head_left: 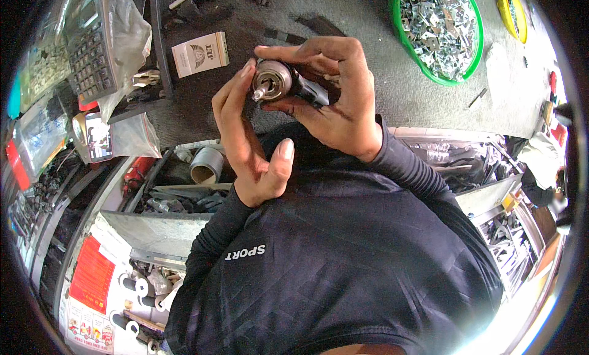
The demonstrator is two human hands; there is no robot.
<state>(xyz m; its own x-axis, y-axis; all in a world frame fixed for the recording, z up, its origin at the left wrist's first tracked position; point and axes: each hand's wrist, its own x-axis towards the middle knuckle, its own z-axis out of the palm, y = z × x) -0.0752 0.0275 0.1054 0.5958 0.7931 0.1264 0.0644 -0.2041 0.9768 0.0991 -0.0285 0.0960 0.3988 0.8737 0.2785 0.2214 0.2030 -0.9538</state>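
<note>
My right hand (343,103) is wrapped round a power screwdriver (274,80), a dark-bodied tool with a round metal nose. A short, shiny bit (261,92) sticks out of the nose, tilted toward me. My left hand (248,134) is at the tool's left side, its long fingers stretched out and their tips against or close beside the nose. The left thumb stands apart from the tool. Much of the tool's body is hidden behind the right hand's fingers. Both hands are raised over the near edge of a dark-topped workbench (380,103).
A white printed packet (200,54) lies left of my hands. At the far right is a green-rimmed basket (480,39) of small metal plates, with a yellow-rimmed container (504,15) beyond. A keypad device (89,64) and phone (98,137) sit left. Open drawers (153,232) lie below the bench.
</note>
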